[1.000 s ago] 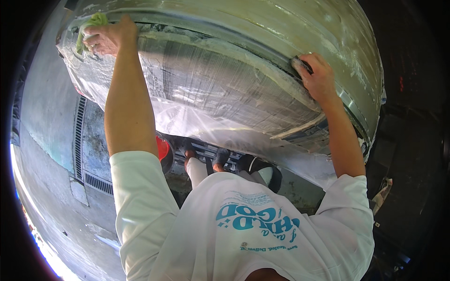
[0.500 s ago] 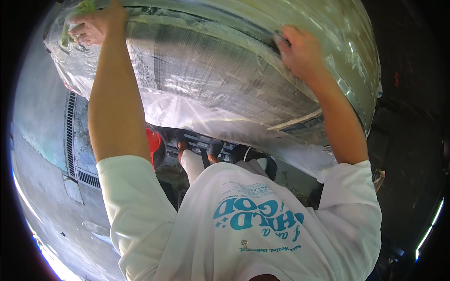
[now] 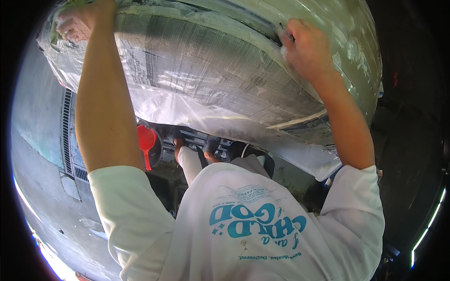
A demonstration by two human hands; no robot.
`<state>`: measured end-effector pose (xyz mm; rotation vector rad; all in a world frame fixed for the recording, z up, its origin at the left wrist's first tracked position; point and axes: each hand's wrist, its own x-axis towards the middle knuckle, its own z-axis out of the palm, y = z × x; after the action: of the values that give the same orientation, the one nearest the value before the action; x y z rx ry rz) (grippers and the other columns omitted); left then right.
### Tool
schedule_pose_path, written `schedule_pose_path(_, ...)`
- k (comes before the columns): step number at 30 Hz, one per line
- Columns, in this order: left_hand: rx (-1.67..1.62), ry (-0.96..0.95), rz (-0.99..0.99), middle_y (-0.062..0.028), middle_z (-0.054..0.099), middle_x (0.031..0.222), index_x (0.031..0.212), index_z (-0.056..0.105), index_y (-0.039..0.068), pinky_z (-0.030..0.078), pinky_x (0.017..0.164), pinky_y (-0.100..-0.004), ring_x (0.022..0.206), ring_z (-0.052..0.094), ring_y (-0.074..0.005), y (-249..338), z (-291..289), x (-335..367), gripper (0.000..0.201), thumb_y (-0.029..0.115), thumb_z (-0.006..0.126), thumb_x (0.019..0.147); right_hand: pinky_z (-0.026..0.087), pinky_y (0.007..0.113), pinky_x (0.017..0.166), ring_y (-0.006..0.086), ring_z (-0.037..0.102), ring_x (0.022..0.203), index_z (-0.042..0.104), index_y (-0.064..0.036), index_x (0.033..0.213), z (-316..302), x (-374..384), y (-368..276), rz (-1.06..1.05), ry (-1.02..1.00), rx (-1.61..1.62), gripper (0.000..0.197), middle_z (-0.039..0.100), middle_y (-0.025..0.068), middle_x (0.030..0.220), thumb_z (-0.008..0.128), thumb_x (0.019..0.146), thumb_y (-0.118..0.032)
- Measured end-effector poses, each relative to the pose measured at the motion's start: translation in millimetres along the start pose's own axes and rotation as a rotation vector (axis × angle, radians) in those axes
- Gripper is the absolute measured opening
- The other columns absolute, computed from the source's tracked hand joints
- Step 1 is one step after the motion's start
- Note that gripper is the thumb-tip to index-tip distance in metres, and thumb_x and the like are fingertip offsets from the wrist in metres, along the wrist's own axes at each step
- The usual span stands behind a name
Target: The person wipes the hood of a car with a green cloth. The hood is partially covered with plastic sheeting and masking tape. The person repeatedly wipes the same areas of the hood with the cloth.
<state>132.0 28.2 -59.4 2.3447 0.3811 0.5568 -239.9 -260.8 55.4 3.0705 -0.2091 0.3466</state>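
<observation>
A wet, pale greenish vehicle body panel (image 3: pixel 337 28) curves across the top of the view. Below its edge hang masking paper (image 3: pixel 187 61) and a clear plastic sheet (image 3: pixel 164 107). At the upper left, my left hand (image 3: pixel 79 22) is closed around a crumpled green cloth (image 3: pixel 54 33), over the panel's far left end. Whitish suds coat its fingers. My right hand (image 3: pixel 307 49) presses on the panel near its seam, fingers curled. Something small and dark shows at its fingertips, too hidden to name.
Beneath the plastic, a red dipper (image 3: pixel 147 136) rests on a dark bucket (image 3: pixel 157 152) by my feet. A dark slatted grate (image 3: pixel 193 139) lies underfoot. Along the left floor runs a drain grating (image 3: pixel 67 126). A black rounded object (image 3: pixel 243 151) stands beside my legs.
My left hand has moved left and slightly up with the green cloth. The right hand has shifted slightly right along the panel. More of the red dipper shows.
</observation>
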Motion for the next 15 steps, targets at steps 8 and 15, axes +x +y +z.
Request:
schedule_pose_path(8, -0.026, 0.036, -0.013, -0.0406, 0.003, 0.167, 0.163, -0.005, -0.002, 0.017, 0.128, -0.0572, 0.156, 0.012, -0.0564, 15.8, -10.1, -13.6, 0.135, 0.052, 0.082, 0.076, 0.057, 0.051, 0.077, 0.0383, 0.071, 0.085, 0.068, -0.0059, 0.096, -7.0, 8.3, -4.8, -0.01, -0.044, -0.075, 0.012, 0.07, 0.0154, 0.09, 0.073, 0.091, -0.016)
schedule_pose_path(15, -0.029, 0.039, -0.046, -0.0384, 0.008, 0.167, 0.165, 0.0, 0.002, 0.019, 0.128, -0.0566, 0.156, 0.015, -0.0548, 24.4, -20.9, -32.9, 0.13, 0.051, 0.081, 0.077, 0.056, 0.051, 0.078, 0.039, 0.07, 0.084, 0.065, -0.0055, 0.09, 0.9, -1.1, -10.4, 0.011, -0.002, -0.049, 0.014, 0.07, 0.0157, 0.089, 0.073, 0.091, -0.017)
